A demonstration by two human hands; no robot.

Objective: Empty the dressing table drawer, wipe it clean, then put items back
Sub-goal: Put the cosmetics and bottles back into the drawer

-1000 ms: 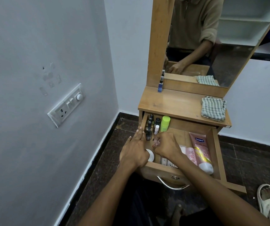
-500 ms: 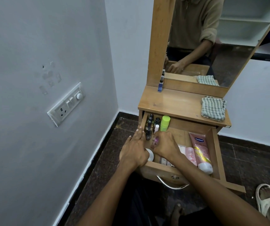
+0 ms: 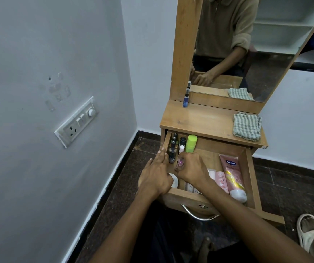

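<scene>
Wooden drawer (image 3: 251, 179) stands pulled out under the table top and is full: tubes lie at its right, small bottles stand in a row along its left wall. The left hand (image 3: 157, 175) lies with straight fingers together beside that row, and the right hand (image 3: 192, 168) pinches a small pink bottle (image 3: 180, 162). To do it well, I think each bottle should go down upright, while the left hand steadies the neighbours.
</scene>
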